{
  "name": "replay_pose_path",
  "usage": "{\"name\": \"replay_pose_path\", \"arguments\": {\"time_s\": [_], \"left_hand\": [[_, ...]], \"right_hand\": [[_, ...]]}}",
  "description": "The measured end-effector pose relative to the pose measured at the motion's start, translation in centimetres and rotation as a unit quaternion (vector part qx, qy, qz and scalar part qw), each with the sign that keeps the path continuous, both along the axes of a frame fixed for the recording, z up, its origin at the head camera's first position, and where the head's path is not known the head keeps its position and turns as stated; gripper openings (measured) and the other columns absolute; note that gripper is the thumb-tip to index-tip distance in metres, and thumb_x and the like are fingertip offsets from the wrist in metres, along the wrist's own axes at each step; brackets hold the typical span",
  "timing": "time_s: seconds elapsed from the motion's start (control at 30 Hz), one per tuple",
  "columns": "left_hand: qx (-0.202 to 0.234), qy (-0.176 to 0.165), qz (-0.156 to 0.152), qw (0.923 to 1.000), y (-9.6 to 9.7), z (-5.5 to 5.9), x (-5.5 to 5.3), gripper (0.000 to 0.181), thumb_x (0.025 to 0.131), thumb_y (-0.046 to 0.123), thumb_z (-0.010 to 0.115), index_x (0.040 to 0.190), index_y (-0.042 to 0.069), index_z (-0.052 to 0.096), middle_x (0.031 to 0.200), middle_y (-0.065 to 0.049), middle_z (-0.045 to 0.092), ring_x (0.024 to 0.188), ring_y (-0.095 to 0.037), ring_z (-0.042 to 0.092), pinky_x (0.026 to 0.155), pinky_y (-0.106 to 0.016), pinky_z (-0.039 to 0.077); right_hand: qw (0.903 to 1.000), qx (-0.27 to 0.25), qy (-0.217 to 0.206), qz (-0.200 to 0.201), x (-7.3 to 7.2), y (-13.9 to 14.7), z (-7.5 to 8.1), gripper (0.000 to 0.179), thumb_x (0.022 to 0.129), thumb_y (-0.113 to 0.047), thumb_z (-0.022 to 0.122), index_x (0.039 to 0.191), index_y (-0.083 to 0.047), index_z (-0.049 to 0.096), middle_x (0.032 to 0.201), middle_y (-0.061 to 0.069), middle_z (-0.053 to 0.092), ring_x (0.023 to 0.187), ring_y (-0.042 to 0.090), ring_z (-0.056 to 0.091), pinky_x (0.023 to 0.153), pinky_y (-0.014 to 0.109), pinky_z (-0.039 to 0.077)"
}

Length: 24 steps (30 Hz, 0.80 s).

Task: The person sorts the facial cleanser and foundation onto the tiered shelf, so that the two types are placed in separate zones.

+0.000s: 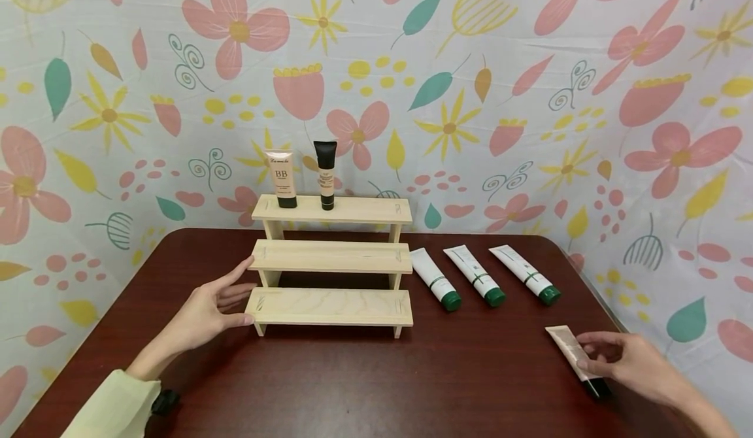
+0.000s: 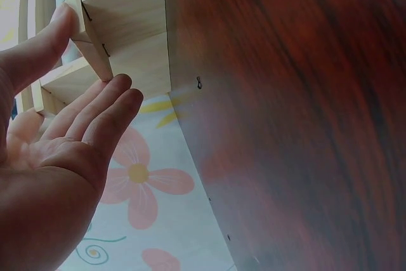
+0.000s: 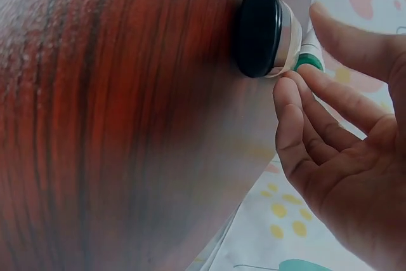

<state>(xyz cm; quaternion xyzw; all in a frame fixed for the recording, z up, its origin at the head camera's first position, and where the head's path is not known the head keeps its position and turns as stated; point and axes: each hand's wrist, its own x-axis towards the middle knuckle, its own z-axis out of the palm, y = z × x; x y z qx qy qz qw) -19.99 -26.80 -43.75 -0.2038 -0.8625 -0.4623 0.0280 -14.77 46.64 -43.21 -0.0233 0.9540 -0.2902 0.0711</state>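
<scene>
My left hand (image 1: 202, 314) rests against the left side of a three-step wooden display stand (image 1: 332, 255), its fingers extended. In the left wrist view, the thumb (image 2: 60, 23) meets a board edge and the other fingertips touch the wood below. At the far right, my right hand (image 1: 632, 363) is spread around a beige tube with a black cap (image 1: 573, 356). The tube lies slanted on the table. In the right wrist view, its black cap (image 3: 257, 33) faces the camera, with the thumb on one side and loosely bent fingertips right at the other.
On the top step stand a pink BB cream tube (image 1: 282, 180) and a slim black-capped tube (image 1: 326, 176). Three white tubes with green caps (image 1: 435, 281) lie right of the stand on the dark red table (image 1: 353, 386). A flowered cloth (image 1: 376, 65) hangs behind.
</scene>
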Motion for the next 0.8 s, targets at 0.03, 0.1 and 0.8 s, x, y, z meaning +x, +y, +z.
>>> {"name": "replay_pose_path", "arguments": {"time_s": [0.03, 0.1, 0.8], "left_hand": [[0.001, -0.002, 0.001, 1.0, 0.01, -0.01, 0.0, 0.11, 0.079, -0.006, 0.089, 0.168, 0.021, 0.03, 0.145, -0.03, 0.056, 0.126, -0.042, 0.063, 0.095, -0.051, 0.057], [0.003, -0.004, 0.0, 1.0, -0.01, -0.03, -0.02, 0.11, 0.08, -0.006, 0.089, 0.168, 0.021, 0.03, 0.147, -0.03, 0.055, 0.126, -0.041, 0.063, 0.095, -0.051, 0.057], [0.006, -0.003, 0.0, 1.0, -0.08, -0.14, -0.15, 0.11, 0.079, -0.006, 0.09, 0.168, 0.022, 0.031, 0.145, -0.03, 0.057, 0.125, -0.041, 0.064, 0.095, -0.052, 0.057]], "right_hand": [[1.0, -0.002, 0.0, 0.002, -0.01, -0.02, 0.0, 0.05, 0.091, -0.022, 0.086, 0.126, 0.01, 0.07, 0.104, 0.007, 0.074, 0.082, 0.002, 0.064, 0.065, 0.025, 0.056], [1.0, -0.004, 0.003, 0.006, -0.04, -0.09, -0.02, 0.049, 0.09, -0.02, 0.086, 0.125, 0.009, 0.07, 0.106, 0.009, 0.074, 0.082, 0.002, 0.064, 0.064, 0.025, 0.056], [0.9948, -0.044, 0.03, 0.087, -0.09, 0.04, -0.71, 0.04, 0.088, -0.008, 0.085, 0.12, 0.01, 0.071, 0.102, 0.007, 0.071, 0.069, 0.001, 0.057, 0.055, 0.021, 0.047]]}}
